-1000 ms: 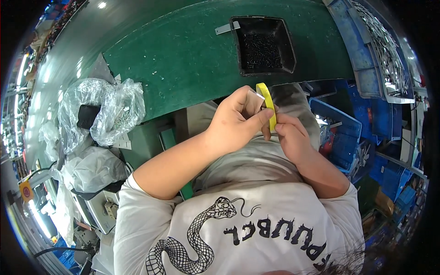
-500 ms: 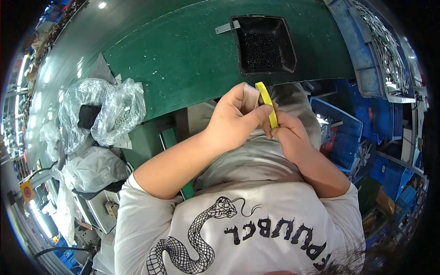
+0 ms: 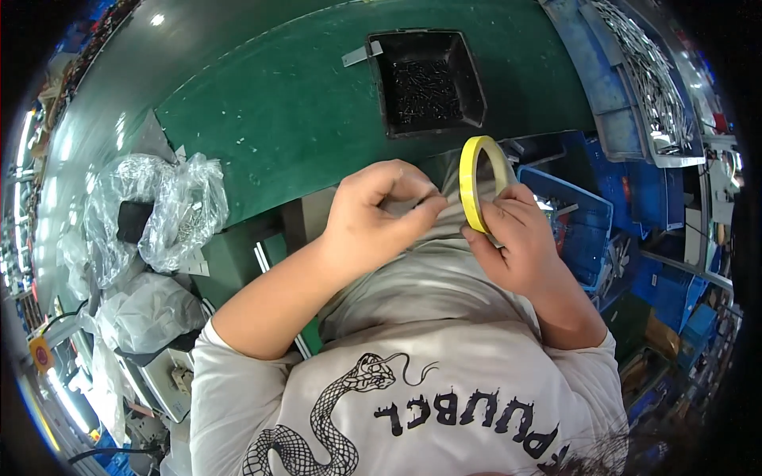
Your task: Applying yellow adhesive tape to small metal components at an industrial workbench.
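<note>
A roll of yellow tape (image 3: 468,189) stands nearly on edge above my lap, its ring opening turned partly to view. My right hand (image 3: 520,242) grips its lower side between thumb and fingers. To the left of the roll and apart from it, my left hand (image 3: 369,214) is closed in a pinch, thumb against fingertips. A small dark spot shows at those fingertips; what it is cannot be made out.
On the green table (image 3: 278,119) sits a black bin (image 3: 386,107) of small dark screw-like parts, a flat metal strip (image 3: 357,55) across its corner. Clear plastic bags (image 3: 194,210) lie left. Blue crates (image 3: 599,214) stand right, one holding metal rods (image 3: 647,79).
My hands have drawn apart. The tape roll has moved away from my left hand, turned to show its ring, and stays in my right hand. The whole view has shifted slightly.
</note>
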`<state>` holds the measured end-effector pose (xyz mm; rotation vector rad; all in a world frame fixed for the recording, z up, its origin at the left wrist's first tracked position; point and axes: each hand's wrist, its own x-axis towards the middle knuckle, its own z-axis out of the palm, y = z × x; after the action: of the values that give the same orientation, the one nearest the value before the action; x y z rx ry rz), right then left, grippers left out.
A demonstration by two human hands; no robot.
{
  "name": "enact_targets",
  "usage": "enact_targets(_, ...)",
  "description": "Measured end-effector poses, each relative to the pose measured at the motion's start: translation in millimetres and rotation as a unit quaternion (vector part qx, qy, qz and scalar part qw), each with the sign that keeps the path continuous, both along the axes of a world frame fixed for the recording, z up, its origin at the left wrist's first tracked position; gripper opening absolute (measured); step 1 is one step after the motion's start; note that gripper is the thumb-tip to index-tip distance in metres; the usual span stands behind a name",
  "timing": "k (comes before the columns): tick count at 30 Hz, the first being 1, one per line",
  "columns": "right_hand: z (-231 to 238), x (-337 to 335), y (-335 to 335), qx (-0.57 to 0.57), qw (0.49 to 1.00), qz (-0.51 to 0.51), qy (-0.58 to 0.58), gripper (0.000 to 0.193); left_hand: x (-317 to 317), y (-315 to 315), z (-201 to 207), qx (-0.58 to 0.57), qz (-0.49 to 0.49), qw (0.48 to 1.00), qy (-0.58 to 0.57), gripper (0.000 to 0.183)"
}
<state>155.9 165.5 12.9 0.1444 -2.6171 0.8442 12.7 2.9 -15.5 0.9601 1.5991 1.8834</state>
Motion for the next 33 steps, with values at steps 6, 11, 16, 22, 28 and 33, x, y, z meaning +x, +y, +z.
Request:
enact_targets(6,12,4,-9,0.073,0.996,-0.022,-0.034,0.034,4,1,9,-0.007,0.010,0.965,0.263,0.021)
enact_targets(11,14,3,-13,0.090,0.994,-0.022,-0.057,0.038,0,3,10,0.010,0.028,0.947,0.320,0.028)
enact_targets(16,16,2,-16,0.094,0.992,-0.023,-0.078,0.037,-4,1,5,0.013,0.024,0.925,0.380,0.031)
enact_targets(22,15,4,-17,0.103,0.990,-0.032,-0.091,0.035,-9,-1,5,0.010,0.011,0.864,0.503,0.035)
enact_targets(28,11,5,-19,0.114,0.988,-0.030,-0.100,0.037,-8,-2,4,0.008,0.009,0.838,0.545,0.036)
enact_targets(33,7,5,-20,0.128,0.989,-0.029,-0.075,0.037,-8,0,3,0.003,0.011,0.845,0.534,0.033)
